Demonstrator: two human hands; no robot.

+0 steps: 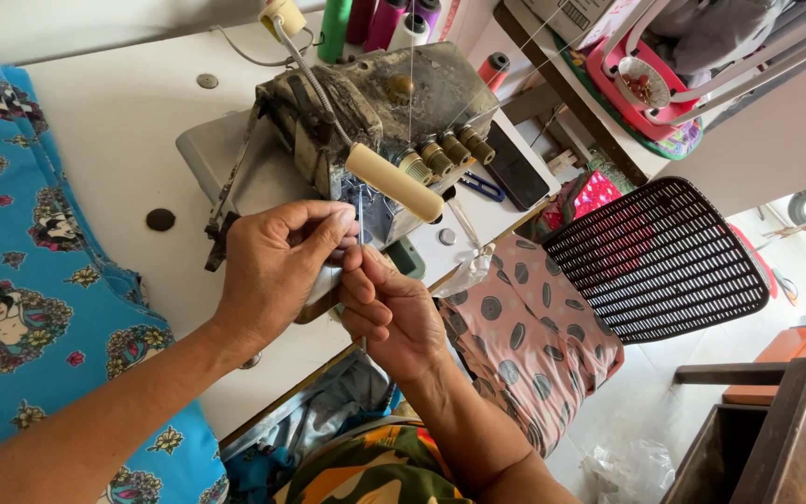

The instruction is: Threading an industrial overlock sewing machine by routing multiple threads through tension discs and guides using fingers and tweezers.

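Observation:
A worn, dirty overlock sewing machine (pixel 394 103) stands on a white table (pixel 123 121). My left hand (pixel 277 266) and my right hand (pixel 389 308) meet just in front of the machine, fingertips pinched together near the needle area. A thin thread or needle-like piece runs down between the fingers. A cream tube lamp (pixel 394 182) on a flexible neck sticks out just above my hands. Thread cones (pixel 380 23) in green, pink, white and purple stand behind the machine.
Blue printed fabric (pixel 20 271) lies on the table's left. Blue scissors (pixel 485 189) and a dark phone (pixel 512 166) rest to the machine's right. A black mesh chair back (pixel 660 257) and spotted pink cloth (pixel 524 336) are on the right, a cluttered shelf (pixel 646 84) beyond.

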